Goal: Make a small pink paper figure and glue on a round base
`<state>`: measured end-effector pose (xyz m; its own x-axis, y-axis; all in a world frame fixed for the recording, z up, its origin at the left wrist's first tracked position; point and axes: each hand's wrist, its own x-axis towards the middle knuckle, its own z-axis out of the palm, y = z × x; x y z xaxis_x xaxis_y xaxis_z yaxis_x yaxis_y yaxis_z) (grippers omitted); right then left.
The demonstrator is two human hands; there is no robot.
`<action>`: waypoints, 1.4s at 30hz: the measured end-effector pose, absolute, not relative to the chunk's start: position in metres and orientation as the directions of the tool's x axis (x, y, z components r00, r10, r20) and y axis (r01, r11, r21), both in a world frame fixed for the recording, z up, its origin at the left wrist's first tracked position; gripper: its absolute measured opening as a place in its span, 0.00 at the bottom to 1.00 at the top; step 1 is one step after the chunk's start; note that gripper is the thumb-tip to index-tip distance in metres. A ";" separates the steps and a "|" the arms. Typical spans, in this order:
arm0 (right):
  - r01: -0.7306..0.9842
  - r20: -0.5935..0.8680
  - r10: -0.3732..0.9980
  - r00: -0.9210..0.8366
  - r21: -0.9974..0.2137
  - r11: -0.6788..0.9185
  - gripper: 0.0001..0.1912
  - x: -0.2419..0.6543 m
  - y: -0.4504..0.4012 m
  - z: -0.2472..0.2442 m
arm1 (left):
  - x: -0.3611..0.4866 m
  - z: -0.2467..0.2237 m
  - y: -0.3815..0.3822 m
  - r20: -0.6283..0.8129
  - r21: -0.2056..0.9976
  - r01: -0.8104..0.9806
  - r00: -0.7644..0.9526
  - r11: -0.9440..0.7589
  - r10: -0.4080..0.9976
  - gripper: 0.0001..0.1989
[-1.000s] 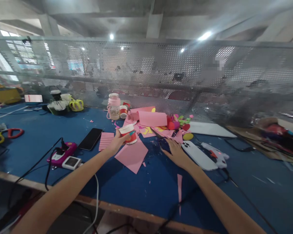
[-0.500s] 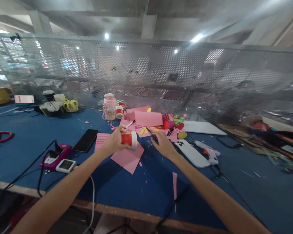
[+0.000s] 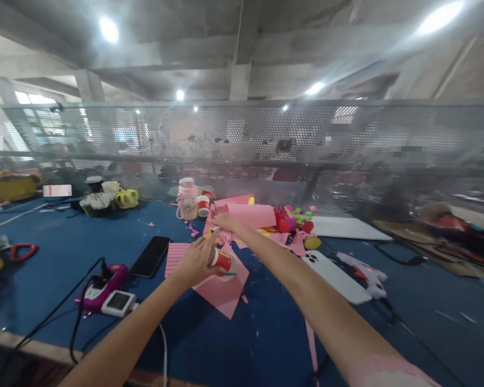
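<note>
My left hand is closed round a small red and white paper cup, tilted on its side above a pink paper sheet. My right arm stretches forward over the table, and my right hand is at the left end of a rolled or folded pink sheet, among pink paper scraps. Its fingertips are small and partly hidden, so whether they grip anything is unclear. Just beyond stand a second red and white cup and a pink-topped clear bottle. A striped pink sheet lies left of the held cup.
A black phone and a purple power strip with cords lie at left. Red-handled scissors are farther left. Right of my arm are a white phone, a glue gun and colourful craft pieces. A perforated metal screen stands behind.
My right hand has reached forward and left, from beside the paper pile to its far left end. The cup in my left hand has turned and lowered slightly. The view has tilted upward.
</note>
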<state>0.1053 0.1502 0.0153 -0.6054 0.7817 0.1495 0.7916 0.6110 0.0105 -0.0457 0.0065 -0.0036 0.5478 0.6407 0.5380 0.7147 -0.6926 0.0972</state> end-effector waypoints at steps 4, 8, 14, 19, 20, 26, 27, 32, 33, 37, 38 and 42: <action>0.770 0.275 0.793 -0.543 -0.215 0.601 0.11 0.114 0.151 0.013 | -0.043 -0.001 0.000 0.472 0.088 0.691 0.605 -0.717 0.641 0.34; 0.647 0.485 0.817 -0.312 -0.522 0.557 0.12 0.136 0.131 0.014 | -0.033 -0.011 -0.006 0.472 0.274 0.585 0.610 -0.763 0.637 0.36; 0.188 0.510 0.858 0.063 -0.851 0.491 0.16 0.177 0.066 0.012 | -0.017 -0.039 0.002 0.493 0.475 0.518 0.513 -0.711 0.703 0.48; -0.104 0.421 0.876 0.234 -0.885 0.453 0.14 0.195 0.009 0.011 | -0.019 -0.035 -0.002 0.676 0.341 0.541 0.427 -0.768 0.601 0.44; -0.143 0.405 0.884 0.234 -0.885 0.443 0.13 0.195 -0.003 0.011 | -0.020 -0.030 -0.007 0.734 0.283 0.555 0.399 -0.782 0.549 0.39; -0.388 0.332 0.943 -0.027 -0.873 0.296 0.11 0.175 -0.066 0.012 | -0.003 -0.001 -0.047 0.683 0.048 0.482 0.623 -0.875 0.381 0.16; -0.393 0.341 0.939 -0.029 -0.868 0.303 0.11 0.172 -0.072 0.013 | 0.002 0.001 -0.051 0.641 0.073 0.483 0.647 -0.872 0.412 0.13; -0.226 0.313 0.950 -0.005 -0.926 0.304 0.12 0.162 -0.084 0.019 | 0.012 0.012 -0.062 0.446 0.063 0.520 0.749 -0.852 0.490 0.11; -0.197 0.281 0.959 -0.029 -0.943 0.270 0.13 0.161 -0.085 0.018 | 0.012 0.014 -0.066 0.403 0.040 0.538 0.763 -0.842 0.506 0.10; -0.228 0.194 0.966 -0.169 -0.961 0.153 0.15 0.177 -0.087 0.017 | -0.003 0.024 -0.077 0.229 0.057 0.637 0.742 -0.769 0.631 0.09; -0.261 0.207 0.968 -0.142 -0.951 0.165 0.15 0.188 -0.086 0.019 | -0.013 0.027 -0.077 0.188 0.103 0.661 0.720 -0.743 0.668 0.09; -0.267 0.353 0.891 0.287 -0.864 0.428 0.13 0.243 -0.071 0.028 | -0.064 0.038 -0.059 0.312 0.476 0.699 0.434 -0.534 0.845 0.02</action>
<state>0.2431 -0.0713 0.0276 0.2866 0.8908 0.3527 -0.2671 0.4278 -0.8635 -0.0642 -0.0589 0.0379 0.4341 0.8452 0.3119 0.6987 -0.5344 0.4756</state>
